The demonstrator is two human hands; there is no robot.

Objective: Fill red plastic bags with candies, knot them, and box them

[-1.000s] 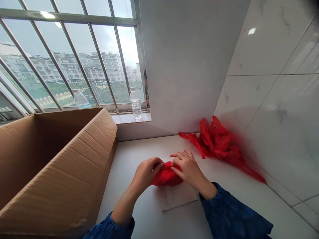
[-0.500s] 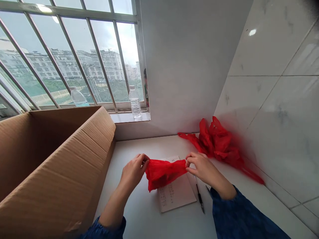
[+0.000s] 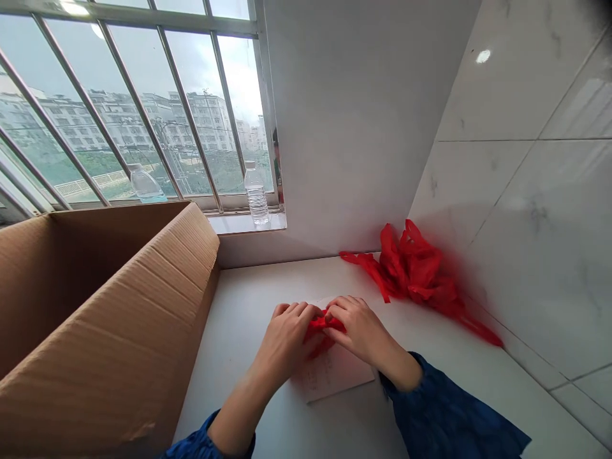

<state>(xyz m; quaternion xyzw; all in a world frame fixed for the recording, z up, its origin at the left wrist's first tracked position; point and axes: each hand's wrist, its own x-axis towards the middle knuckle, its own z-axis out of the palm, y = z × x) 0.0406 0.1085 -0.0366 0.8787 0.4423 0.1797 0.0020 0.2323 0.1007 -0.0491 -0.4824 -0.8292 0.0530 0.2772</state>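
1. Half a second ago my 2 hands were apart with the thin red plastic bag (image 3: 321, 326) stretched between them; now they are together and the bag is bunched into a small wad between the fingers. I judge this as folding or compacting the bag, with the gathering stroke just done.
2. My left hand (image 3: 287, 338) is curled on the wad's left side, fingers pinching the plastic. My right hand (image 3: 356, 326) is closed over its right side, fingertips touching the left hand's.
3. The wad sits low over the white printed sheet of paper (image 3: 335, 376), which lies flat on the white countertop (image 3: 268, 299). I cannot tell whether the bag touches the paper.
4. A pen visible half a second ago is now hidden under my right forearm.
5. Edges: the large open brown cardboard box (image 3: 119, 319) walls off the left, its flap just beside my left forearm. The grey marbled tile wall (image 3: 516, 210) closes the right.
6. A loose pile of crumpled red plastic bags (image 3: 415, 274) lies in the back right corner, near my right hand but apart from it.
7. Open room is the bare counter behind the hands, toward the wall under the barred window (image 3: 143, 115), where a clear plastic water bottle (image 3: 257, 196) stands on the sill.
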